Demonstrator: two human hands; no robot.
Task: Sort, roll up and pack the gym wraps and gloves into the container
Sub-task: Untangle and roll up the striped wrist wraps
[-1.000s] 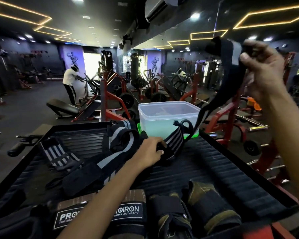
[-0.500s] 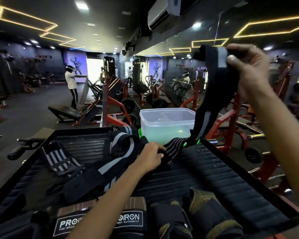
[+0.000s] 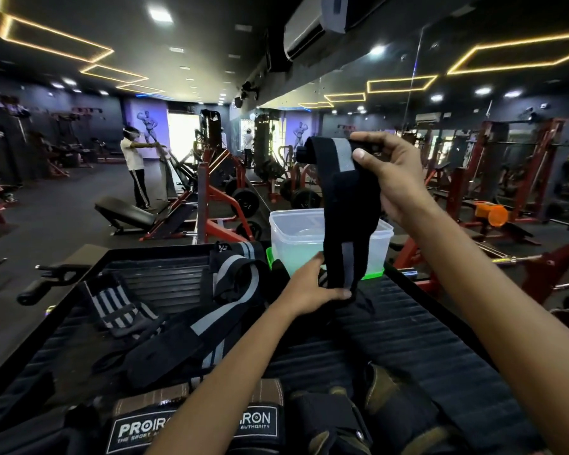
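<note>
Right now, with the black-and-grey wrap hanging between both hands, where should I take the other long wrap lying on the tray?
Take the long wrap at its near black end, from above on the left. It lies flat and free there, while its far end loops up beside the container. Both hands are full.

Black-grey wrap (image 3: 345, 205) hanging vertical before empty clear container (image 3: 296, 238).
</note>
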